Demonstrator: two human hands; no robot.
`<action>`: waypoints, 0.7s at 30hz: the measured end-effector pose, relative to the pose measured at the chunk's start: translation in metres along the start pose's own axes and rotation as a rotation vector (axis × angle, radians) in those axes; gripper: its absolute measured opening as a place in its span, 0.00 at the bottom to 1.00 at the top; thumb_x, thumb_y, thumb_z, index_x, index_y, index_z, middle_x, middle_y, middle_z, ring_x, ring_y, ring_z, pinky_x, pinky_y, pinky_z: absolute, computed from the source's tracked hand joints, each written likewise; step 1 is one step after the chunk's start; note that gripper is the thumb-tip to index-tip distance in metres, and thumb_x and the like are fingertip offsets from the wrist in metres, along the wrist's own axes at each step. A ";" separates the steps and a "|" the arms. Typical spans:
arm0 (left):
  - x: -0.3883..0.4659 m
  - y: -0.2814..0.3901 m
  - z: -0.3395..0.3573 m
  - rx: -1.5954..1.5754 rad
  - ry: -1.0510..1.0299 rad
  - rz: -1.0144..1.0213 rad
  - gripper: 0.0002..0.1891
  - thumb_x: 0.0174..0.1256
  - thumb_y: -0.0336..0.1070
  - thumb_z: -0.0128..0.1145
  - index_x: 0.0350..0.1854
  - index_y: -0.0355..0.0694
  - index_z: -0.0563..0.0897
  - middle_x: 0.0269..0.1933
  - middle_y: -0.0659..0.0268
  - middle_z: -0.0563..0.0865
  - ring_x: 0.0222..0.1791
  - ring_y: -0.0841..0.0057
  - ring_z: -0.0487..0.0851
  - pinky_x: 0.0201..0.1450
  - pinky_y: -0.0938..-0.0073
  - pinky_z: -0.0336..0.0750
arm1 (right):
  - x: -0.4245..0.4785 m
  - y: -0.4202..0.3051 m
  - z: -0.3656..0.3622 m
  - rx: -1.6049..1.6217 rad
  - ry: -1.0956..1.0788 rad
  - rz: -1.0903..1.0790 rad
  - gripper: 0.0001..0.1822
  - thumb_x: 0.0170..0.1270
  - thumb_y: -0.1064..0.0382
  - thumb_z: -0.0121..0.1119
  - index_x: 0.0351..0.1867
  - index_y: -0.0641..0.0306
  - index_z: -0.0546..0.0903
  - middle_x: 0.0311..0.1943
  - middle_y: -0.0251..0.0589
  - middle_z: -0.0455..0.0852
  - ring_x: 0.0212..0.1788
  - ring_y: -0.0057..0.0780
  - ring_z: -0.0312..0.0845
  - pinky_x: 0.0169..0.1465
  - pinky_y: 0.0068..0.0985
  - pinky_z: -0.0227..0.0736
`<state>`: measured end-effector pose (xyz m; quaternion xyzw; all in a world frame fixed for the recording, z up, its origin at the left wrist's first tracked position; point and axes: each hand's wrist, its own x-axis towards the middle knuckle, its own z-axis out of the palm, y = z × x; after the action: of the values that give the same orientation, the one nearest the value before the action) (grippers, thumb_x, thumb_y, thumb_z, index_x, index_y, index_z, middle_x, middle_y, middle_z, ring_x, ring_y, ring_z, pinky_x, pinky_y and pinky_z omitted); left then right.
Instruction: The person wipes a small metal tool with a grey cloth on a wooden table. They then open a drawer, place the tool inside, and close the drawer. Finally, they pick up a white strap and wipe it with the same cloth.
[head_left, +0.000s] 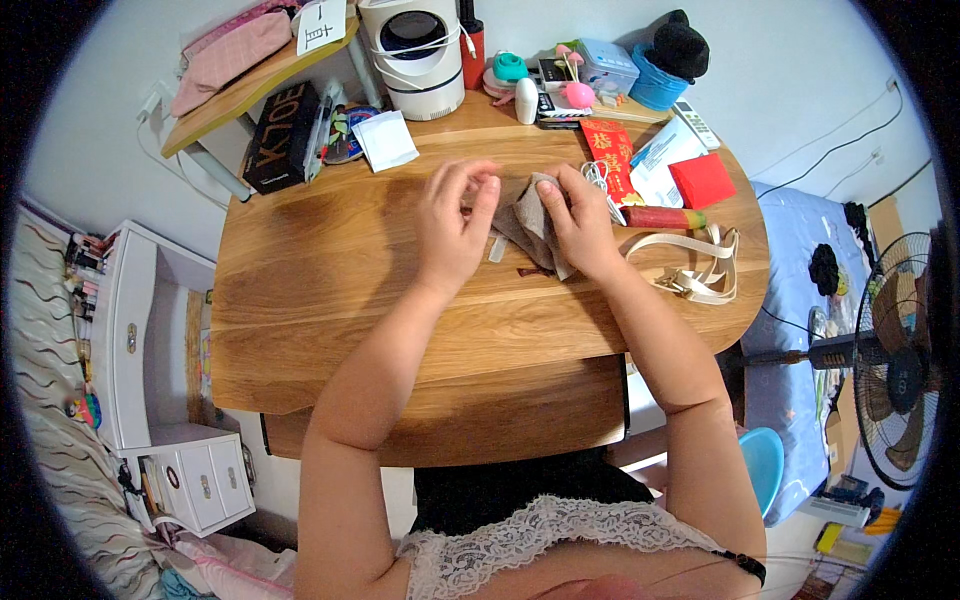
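My right hand (579, 217) grips a grey-brown piece of cloth (534, 217), possibly a sock, with the thumb pressed on top. The cloth is bunched and hangs down towards the wooden tabletop (322, 300). Just left of it, my left hand (457, 221) is raised with fingers curved and thumb apart, and nothing shows in it. The far side of its fingers is partly hidden. Below the cloth lie a small translucent strip (497, 248) and a small dark reddish-brown piece (534, 271).
Right of my hands are a white cable (598, 176), red envelopes (703, 181), a red-and-green tube-shaped thing (664, 218) and a cream strap (712, 259). A white appliance (420, 64), a black box (281, 139) and folded paper (385, 141) line the back. A fan (900, 367) stands at right.
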<state>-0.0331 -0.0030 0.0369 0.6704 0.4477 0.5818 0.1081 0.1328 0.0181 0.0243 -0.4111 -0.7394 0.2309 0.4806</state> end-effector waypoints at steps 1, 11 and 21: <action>0.001 0.000 -0.001 0.058 -0.047 0.063 0.07 0.64 0.35 0.54 0.33 0.36 0.78 0.29 0.62 0.79 0.32 0.67 0.77 0.37 0.70 0.71 | 0.000 -0.002 0.000 -0.027 -0.012 -0.020 0.11 0.65 0.61 0.52 0.36 0.69 0.76 0.29 0.52 0.77 0.33 0.48 0.75 0.37 0.33 0.69; -0.009 0.003 0.003 0.250 -0.469 -0.098 0.12 0.70 0.40 0.44 0.35 0.36 0.74 0.26 0.51 0.80 0.28 0.50 0.79 0.29 0.56 0.69 | 0.001 0.009 0.002 0.044 0.023 0.035 0.11 0.64 0.61 0.54 0.33 0.69 0.76 0.25 0.50 0.77 0.29 0.42 0.74 0.34 0.31 0.68; -0.023 -0.006 0.025 0.030 -0.390 -0.138 0.08 0.69 0.36 0.46 0.35 0.37 0.72 0.25 0.48 0.80 0.28 0.49 0.79 0.28 0.54 0.70 | 0.002 0.014 0.013 0.210 0.194 0.185 0.13 0.68 0.58 0.50 0.35 0.68 0.77 0.24 0.46 0.79 0.27 0.28 0.73 0.33 0.26 0.68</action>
<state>-0.0125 -0.0068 0.0099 0.7395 0.4719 0.4254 0.2225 0.1265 0.0283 0.0094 -0.4451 -0.6205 0.3093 0.5667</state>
